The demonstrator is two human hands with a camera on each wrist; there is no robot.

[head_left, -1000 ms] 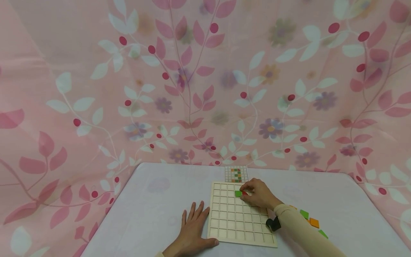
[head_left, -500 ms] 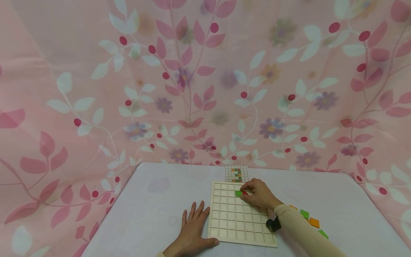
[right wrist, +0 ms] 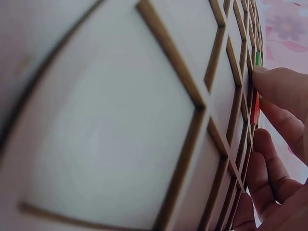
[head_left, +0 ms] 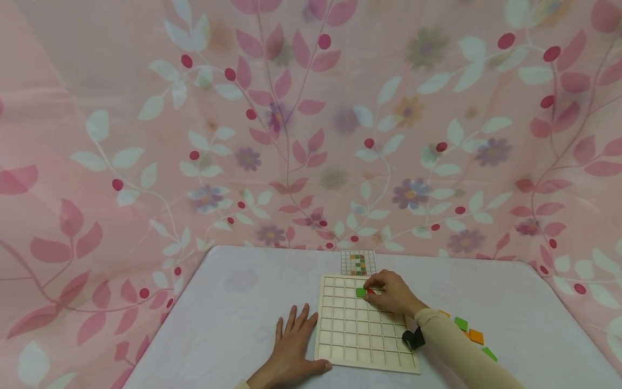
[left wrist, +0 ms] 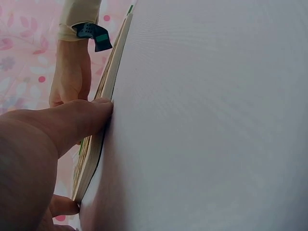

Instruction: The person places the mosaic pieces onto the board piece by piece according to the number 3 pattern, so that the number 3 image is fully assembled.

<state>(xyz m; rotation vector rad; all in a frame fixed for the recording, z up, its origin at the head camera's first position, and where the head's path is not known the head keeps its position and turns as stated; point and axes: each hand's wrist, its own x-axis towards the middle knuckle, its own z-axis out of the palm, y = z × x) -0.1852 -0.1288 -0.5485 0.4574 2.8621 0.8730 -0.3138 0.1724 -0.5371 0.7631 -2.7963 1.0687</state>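
Observation:
A pale wooden grid board [head_left: 340, 337] lies on the table. A square green tile [head_left: 360, 292] sits in a cell of its second row from the far edge. Just right of that tile, my right hand [head_left: 392, 294] pinches a small red tile [right wrist: 255, 109] between thumb and fingers, low over the board; the fingers hide part of its shape. My left hand [head_left: 293, 346] lies on the table at the board's left side, fingers spread, with fingertips against that side and the thumb [left wrist: 98, 111] at the near edge.
Behind the board lies a printed card [head_left: 346, 265] showing a grid with coloured squares. Loose orange tiles [head_left: 477, 337] and green tiles [head_left: 461, 323] lie right of my right forearm, which partly hides them. A black strap [head_left: 414, 339] is on the right wrist. Floral fabric hangs behind the table.

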